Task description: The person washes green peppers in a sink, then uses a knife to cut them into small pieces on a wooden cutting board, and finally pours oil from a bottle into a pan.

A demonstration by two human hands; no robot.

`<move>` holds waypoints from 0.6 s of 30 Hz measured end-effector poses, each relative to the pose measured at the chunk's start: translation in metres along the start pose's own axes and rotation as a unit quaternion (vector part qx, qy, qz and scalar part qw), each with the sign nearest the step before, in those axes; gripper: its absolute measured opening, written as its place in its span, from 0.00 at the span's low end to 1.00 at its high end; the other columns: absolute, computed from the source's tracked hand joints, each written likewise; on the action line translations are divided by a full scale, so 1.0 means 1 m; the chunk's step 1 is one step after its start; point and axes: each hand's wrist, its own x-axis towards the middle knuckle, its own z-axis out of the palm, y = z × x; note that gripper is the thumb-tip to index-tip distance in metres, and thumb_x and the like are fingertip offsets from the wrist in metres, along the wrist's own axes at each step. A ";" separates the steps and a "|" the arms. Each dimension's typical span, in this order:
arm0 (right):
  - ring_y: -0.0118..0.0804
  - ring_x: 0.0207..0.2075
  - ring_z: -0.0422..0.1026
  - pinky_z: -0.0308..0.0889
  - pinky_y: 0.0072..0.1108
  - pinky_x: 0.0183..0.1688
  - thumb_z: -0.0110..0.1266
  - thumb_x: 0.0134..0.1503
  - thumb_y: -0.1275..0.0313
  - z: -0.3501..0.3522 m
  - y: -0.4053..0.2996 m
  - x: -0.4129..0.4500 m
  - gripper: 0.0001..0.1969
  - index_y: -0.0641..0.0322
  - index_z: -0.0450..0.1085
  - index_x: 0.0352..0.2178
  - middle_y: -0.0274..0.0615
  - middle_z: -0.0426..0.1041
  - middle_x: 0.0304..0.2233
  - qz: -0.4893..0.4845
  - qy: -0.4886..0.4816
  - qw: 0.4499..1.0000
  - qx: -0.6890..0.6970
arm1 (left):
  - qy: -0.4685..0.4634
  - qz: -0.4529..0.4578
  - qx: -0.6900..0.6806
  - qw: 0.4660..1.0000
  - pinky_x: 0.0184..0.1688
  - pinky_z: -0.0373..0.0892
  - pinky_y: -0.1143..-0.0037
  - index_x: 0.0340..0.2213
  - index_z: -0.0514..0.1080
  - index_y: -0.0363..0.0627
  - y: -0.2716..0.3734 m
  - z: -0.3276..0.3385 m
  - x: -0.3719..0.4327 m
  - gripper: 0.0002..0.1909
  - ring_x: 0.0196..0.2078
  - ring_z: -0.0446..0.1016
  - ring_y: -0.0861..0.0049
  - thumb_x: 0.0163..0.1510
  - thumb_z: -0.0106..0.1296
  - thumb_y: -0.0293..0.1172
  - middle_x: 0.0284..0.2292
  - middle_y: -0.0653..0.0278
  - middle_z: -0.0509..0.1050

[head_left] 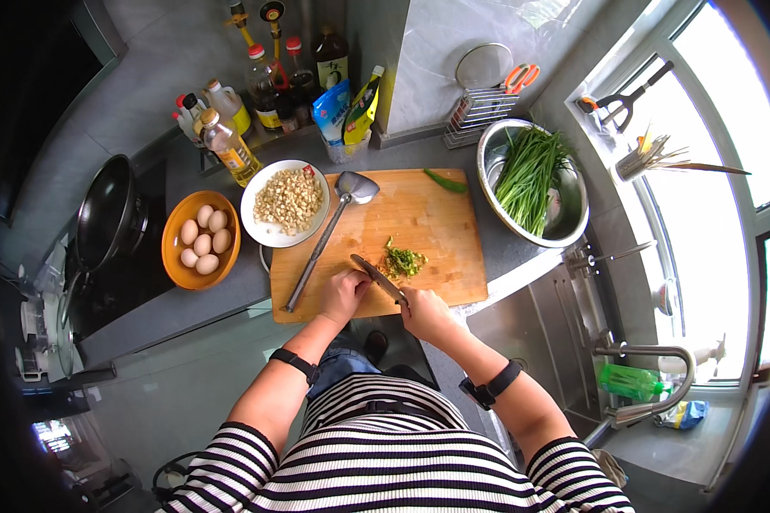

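Observation:
My right hand (425,312) grips the handle of a kitchen knife (377,277), whose blade points up and left over the near part of a wooden cutting board (443,237). Just left of the blade, my left hand (346,294) rests with bent fingers at the board; whether something is under them cannot be seen. Chopped green pepper (404,261) lies in a small heap beyond the knife. A whole green chili (446,181) is at the board's far right. Along the left side a metal wok spatula (321,247) lies diagonally, close to a white plate (249,221) of pale diced food.
An orange bowl (174,269) of eggs and a wok (106,211) stand left. A steel basin (581,211) of long green chives is right, above the sink (520,333) and faucet (674,353). Bottles, including cooking oil (231,151), stand behind.

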 end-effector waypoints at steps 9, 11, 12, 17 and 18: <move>0.64 0.32 0.73 0.68 0.46 0.36 0.50 0.55 0.69 0.008 0.009 0.006 0.09 0.66 0.70 0.31 0.61 0.74 0.26 -0.003 0.013 0.997 0.073 | -0.024 -0.003 0.029 0.999 0.32 0.72 0.65 0.27 0.77 0.45 0.000 0.000 -0.002 0.03 0.30 0.76 0.58 0.46 0.59 0.25 0.27 0.57 0.77; 0.64 0.32 0.73 0.68 0.46 0.37 0.50 0.55 0.69 0.007 0.010 0.005 0.09 0.66 0.69 0.31 0.61 0.74 0.26 -0.004 0.001 0.998 0.063 | -0.014 -0.004 0.015 1.000 0.32 0.72 0.65 0.27 0.76 0.45 -0.002 0.000 -0.003 0.02 0.31 0.76 0.58 0.47 0.59 0.26 0.27 0.58 0.77; 0.64 0.32 0.73 0.68 0.46 0.37 0.49 0.55 0.69 0.007 0.011 0.005 0.09 0.66 0.69 0.31 0.61 0.74 0.26 -0.005 -0.009 0.999 0.053 | -0.014 -0.003 0.014 1.000 0.32 0.72 0.65 0.27 0.76 0.45 -0.003 0.001 -0.002 0.02 0.31 0.76 0.58 0.47 0.59 0.26 0.27 0.58 0.77; 0.64 0.33 0.73 0.68 0.46 0.37 0.50 0.55 0.69 0.011 0.003 0.012 0.09 0.66 0.70 0.32 0.62 0.74 0.27 0.004 0.000 0.999 0.053 | -0.039 0.026 0.043 0.998 0.32 0.72 0.64 0.27 0.77 0.45 -0.004 -0.001 0.001 0.02 0.30 0.76 0.58 0.47 0.58 0.27 0.27 0.58 0.77; 0.64 0.33 0.73 0.68 0.46 0.37 0.50 0.55 0.69 0.011 -0.001 0.013 0.10 0.66 0.70 0.33 0.62 0.74 0.28 0.015 0.012 0.998 0.055 | -0.038 0.026 0.044 0.998 0.32 0.72 0.64 0.27 0.77 0.45 -0.004 -0.001 0.001 0.02 0.30 0.76 0.58 0.47 0.58 0.27 0.27 0.58 0.77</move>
